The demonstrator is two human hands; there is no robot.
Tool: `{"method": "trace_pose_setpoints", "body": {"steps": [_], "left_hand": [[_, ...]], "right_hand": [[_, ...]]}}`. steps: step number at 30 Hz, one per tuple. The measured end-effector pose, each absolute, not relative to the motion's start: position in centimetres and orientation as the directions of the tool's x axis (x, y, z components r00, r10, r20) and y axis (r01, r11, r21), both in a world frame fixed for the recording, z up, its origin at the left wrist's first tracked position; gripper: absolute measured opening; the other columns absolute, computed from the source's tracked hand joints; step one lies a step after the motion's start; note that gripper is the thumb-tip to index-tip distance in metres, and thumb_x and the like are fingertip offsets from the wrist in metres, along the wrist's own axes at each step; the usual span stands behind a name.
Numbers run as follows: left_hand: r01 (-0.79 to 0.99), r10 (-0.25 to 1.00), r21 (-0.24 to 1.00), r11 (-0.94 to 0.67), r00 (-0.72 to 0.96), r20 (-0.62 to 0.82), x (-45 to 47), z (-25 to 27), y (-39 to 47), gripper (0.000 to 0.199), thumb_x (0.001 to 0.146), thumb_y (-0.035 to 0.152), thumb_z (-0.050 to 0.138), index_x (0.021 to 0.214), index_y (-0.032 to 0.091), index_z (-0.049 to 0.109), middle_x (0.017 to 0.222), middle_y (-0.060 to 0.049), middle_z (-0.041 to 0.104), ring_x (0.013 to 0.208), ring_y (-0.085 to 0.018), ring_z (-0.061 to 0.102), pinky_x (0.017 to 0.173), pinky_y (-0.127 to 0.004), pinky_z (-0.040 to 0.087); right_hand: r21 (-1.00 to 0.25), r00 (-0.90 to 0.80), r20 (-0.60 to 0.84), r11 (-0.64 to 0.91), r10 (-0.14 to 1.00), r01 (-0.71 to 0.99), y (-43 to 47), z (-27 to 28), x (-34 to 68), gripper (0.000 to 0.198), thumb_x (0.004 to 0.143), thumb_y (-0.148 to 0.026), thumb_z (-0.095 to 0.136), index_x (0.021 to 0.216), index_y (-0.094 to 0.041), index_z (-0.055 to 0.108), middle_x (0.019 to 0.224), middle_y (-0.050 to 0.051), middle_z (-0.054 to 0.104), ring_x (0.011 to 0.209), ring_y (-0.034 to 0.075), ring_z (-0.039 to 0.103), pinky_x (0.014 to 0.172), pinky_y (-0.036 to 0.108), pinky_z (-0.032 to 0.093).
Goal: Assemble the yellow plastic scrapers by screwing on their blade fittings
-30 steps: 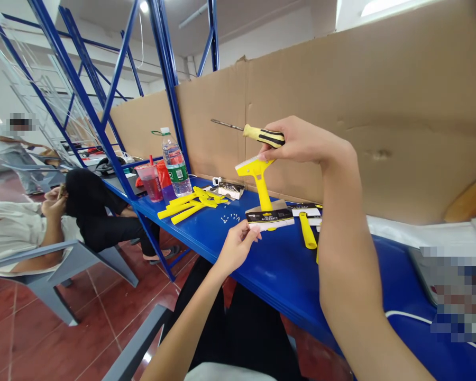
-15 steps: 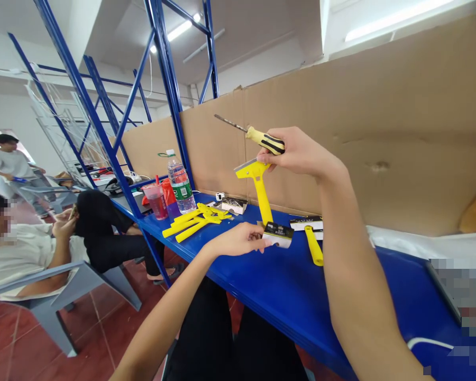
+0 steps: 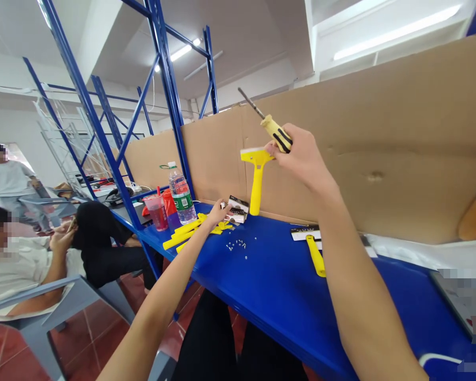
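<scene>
My right hand [image 3: 305, 153] is raised, closed around a screwdriver [image 3: 275, 131] with a cream-and-black handle, its shaft pointing up and left. Its fingertips also pinch a yellow scraper [image 3: 256, 182] by one end of the head, so the handle hangs down above the table. At the back of the table my left hand [image 3: 219, 212] has its fingers closed at the edge of a small black-and-white card packet [image 3: 238, 216], beside similar packaging. Under my left forearm lies a pile of yellow scraper handles [image 3: 186, 227]. Small screws and nuts [image 3: 238, 244] are scattered nearby.
Another yellow scraper [image 3: 316, 256] lies by black-and-white packets [image 3: 299, 233] on the blue table [image 3: 269, 286]. A water bottle [image 3: 181, 196] and a red drink cup [image 3: 156, 211] stand left. Cardboard [image 3: 381, 143] walls the back. A seated person [image 3: 35, 259] is at left.
My left hand has moved left and back with the card packet, from under the scraper to the packaging. The screws have come into view. The screwdriver in my right hand now points more steeply upward.
</scene>
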State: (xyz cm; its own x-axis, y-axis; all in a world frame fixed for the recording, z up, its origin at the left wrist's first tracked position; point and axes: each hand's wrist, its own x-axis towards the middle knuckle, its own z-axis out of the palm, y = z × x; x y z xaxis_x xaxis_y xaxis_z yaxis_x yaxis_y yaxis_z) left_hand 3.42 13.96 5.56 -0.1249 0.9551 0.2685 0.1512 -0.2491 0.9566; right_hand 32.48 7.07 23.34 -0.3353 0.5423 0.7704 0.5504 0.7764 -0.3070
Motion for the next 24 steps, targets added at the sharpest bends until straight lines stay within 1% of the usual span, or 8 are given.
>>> {"method": "trace_pose_setpoints", "body": {"steps": [2, 4, 6, 10, 14, 17, 21, 24], "left_hand": [[0.12, 0.936, 0.951, -0.285, -0.181, 0.303, 4.0, 5.0, 12.3, 0.06, 0.095, 0.059, 0.088, 0.131, 0.015, 0.071, 0.083, -0.004, 0.077, 0.07, -0.016, 0.061, 0.065, -0.026, 0.044], [0.05, 0.927, 0.941, -0.336, -0.158, 0.339, 5.2, 4.9, 9.7, 0.067, 0.101, 0.074, 0.074, 0.133, 0.015, 0.072, 0.105, -0.012, 0.082, 0.085, -0.019, 0.069, 0.073, -0.028, 0.05], [-0.234, 0.926, 0.901, -0.366, 0.008, 0.378, 6.9, 5.1, 6.5, 0.077, 0.098, 0.083, 0.071, 0.138, 0.017, 0.071, 0.128, -0.018, 0.081, 0.106, -0.027, 0.074, 0.085, -0.034, 0.057], [-0.434, 0.906, 0.85, -0.299, 0.151, 0.396, 9.9, 5.1, 0.7, 0.061, 0.09, 0.056, 0.094, 0.134, 0.026, 0.066, 0.156, -0.014, 0.07, 0.107, -0.023, 0.076, 0.09, -0.036, 0.059], [-0.492, 0.945, 0.827, -0.273, 0.023, 0.326, 9.8, 3.3, -1.7, 0.046, 0.087, 0.033, 0.092, 0.115, 0.025, 0.057, 0.156, -0.011, 0.071, 0.079, -0.01, 0.063, 0.069, -0.027, 0.053], [-0.501, 0.965, 0.83, -0.245, -0.045, 0.257, 7.7, 1.6, -1.9, 0.046, 0.081, 0.024, 0.09, 0.111, 0.024, 0.056, 0.146, -0.011, 0.074, 0.072, -0.007, 0.055, 0.055, -0.022, 0.041], [-0.461, 0.991, 0.878, -0.13, -0.04, 0.126, 4.6, 0.0, -1.9, 0.043, 0.073, 0.017, 0.09, 0.108, 0.02, 0.064, 0.127, -0.009, 0.074, 0.082, -0.011, 0.064, 0.052, -0.02, 0.039], [-0.501, 0.996, 0.863, -0.074, 0.008, 0.09, 3.1, -0.6, -2.1, 0.042, 0.078, 0.016, 0.089, 0.115, 0.019, 0.069, 0.142, -0.012, 0.072, 0.087, -0.012, 0.068, 0.054, -0.02, 0.044]], "right_hand": [[-0.362, -0.266, 0.78, 0.755, 0.567, 0.547, 7.0, 23.1, 32.1, 0.013, 0.1, -0.033, 0.069, 0.102, -0.025, 0.06, 0.101, 0.011, 0.071, 0.094, 0.031, 0.065, 0.087, 0.047, 0.054], [-0.431, -0.341, 0.709, 0.761, 0.618, 0.484, 7.1, 22.7, 31.4, 0.021, 0.094, -0.027, 0.077, 0.091, -0.025, 0.056, 0.097, 0.009, 0.072, 0.085, 0.027, 0.07, 0.081, 0.043, 0.057], [-0.504, -0.465, 0.603, 0.761, 0.648, 0.408, 7.5, 22.0, 30.4, 0.025, 0.091, -0.024, 0.079, 0.088, -0.024, 0.054, 0.098, 0.009, 0.074, 0.083, 0.025, 0.073, 0.078, 0.039, 0.059], [-0.529, -0.652, 0.415, 0.751, 0.635, 0.395, 8.4, 20.2, 27.7, 0.028, 0.09, -0.027, 0.082, 0.086, -0.023, 0.054, 0.093, 0.006, 0.073, 0.081, 0.022, 0.072, 0.072, 0.033, 0.056], [-0.318, -0.759, 0.277, 0.802, 0.589, 0.506, 8.5, 19.1, 25.7, 0.044, 0.094, -0.057, 0.083, 0.083, -0.022, 0.06, 0.086, 0.005, 0.071, 0.077, 0.021, 0.063, 0.067, 0.033, 0.043], [-0.362, -0.737, 0.147, 0.73, 0.659, 0.58, 8.0, 19.1, 25.6, 0.065, 0.099, -0.084, 0.065, 0.08, -0.021, 0.064, 0.082, 0.007, 0.073, 0.074, 0.022, 0.064, 0.072, 0.036, 0.045], [-0.351, -0.729, 0.027, 0.689, 0.684, 0.634, 7.7, 19.4, 26.4, 0.074, 0.099, -0.09, 0.057, 0.069, -0.023, 0.057, 0.066, 0.005, 0.063, 0.059, 0.018, 0.053, 0.066, 0.038, 0.044], [-0.352, -0.736, -0.017, 0.685, 0.677, 0.638, 7.9, 19.5, 26.9, 0.068, 0.092, -0.088, 0.071, 0.076, -0.022, 0.065, 0.065, 0.002, 0.06, 0.058, 0.016, 0.048, 0.061, 0.037, 0.041]]}}
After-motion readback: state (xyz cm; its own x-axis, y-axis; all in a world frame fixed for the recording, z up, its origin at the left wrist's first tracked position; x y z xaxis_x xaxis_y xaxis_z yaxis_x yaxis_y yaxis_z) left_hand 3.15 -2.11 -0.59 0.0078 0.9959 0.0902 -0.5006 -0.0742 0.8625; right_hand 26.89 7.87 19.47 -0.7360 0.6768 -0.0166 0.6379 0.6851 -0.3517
